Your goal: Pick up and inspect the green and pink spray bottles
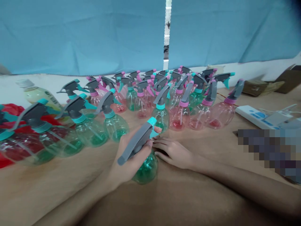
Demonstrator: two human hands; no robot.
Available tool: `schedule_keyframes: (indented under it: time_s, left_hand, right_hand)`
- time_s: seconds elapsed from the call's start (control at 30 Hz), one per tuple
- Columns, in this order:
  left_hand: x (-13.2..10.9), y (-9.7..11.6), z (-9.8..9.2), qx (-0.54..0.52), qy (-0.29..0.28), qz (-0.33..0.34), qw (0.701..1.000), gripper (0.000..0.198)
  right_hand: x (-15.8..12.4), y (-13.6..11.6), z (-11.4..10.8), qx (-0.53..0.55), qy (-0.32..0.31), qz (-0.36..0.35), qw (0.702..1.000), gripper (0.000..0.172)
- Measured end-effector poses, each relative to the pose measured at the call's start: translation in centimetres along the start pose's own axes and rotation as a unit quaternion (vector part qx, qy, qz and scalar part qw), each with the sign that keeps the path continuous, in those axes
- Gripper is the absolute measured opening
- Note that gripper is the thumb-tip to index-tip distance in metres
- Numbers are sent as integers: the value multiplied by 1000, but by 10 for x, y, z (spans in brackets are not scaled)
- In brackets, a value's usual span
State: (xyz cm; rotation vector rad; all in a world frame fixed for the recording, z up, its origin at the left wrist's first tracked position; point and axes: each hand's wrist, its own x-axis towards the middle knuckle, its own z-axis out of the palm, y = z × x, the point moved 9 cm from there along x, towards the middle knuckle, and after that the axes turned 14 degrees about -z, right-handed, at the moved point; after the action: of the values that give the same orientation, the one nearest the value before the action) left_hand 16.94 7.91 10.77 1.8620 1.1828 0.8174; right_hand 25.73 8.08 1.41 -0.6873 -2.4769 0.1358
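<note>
In front of me stands a clear green spray bottle (146,171) with a grey and turquoise spray head, some green showing inside its base. My left hand (128,157) is closed around the neck and head of this bottle, thumb across the near side, the grey back of the head pointing toward me. My right hand (175,152) comes in low from the right, fingers and thumb curved against the bottle's right side; its fingertips are partly hidden. Just behind the hands is another green spray bottle (160,117) with a turquoise collar.
Several green spray bottles (92,133) line the left, near red plastic (14,110) and a white-capped bottle (41,95). Pink ones (180,119) stand behind and right. A white power strip (255,116) and brown boxes (254,86) lie right on the wooden table (211,150). Blue sheeting (94,34) hangs behind.
</note>
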Motion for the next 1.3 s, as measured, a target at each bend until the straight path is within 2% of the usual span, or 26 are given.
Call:
schedule_keyframes:
  time_s: [0.2, 0.4, 0.57, 0.83, 1.03, 1.3]
  left_hand:
    - [0, -8, -1, -5, -2, -20, 1000, 25]
    - [-3, -12, 1, -1, -34, -1, 999, 19]
    - [-5, -12, 1, 1, -30, 0, 1000, 18]
    - [-5, 11, 0, 15, -24, 37, 999, 22]
    - [-5, 3, -3, 18, 34, -15, 999, 25]
    - [-5, 1, -1, 14, 26, -12, 999, 32]
  right_hand:
    - [0, 0, 0, 0, 2, 0, 1000, 34]
    - [1, -3, -3, 4, 11, -6, 1000, 34]
    - [1, -1, -3, 4, 12, 1, 1000, 32]
    - [1, -1, -2, 11, 4, 4, 1000, 32]
    - [-1, 1, 1, 9, 6, 0, 1000, 34]
    - [-1, 1, 1, 10, 2, 0, 1000, 34]
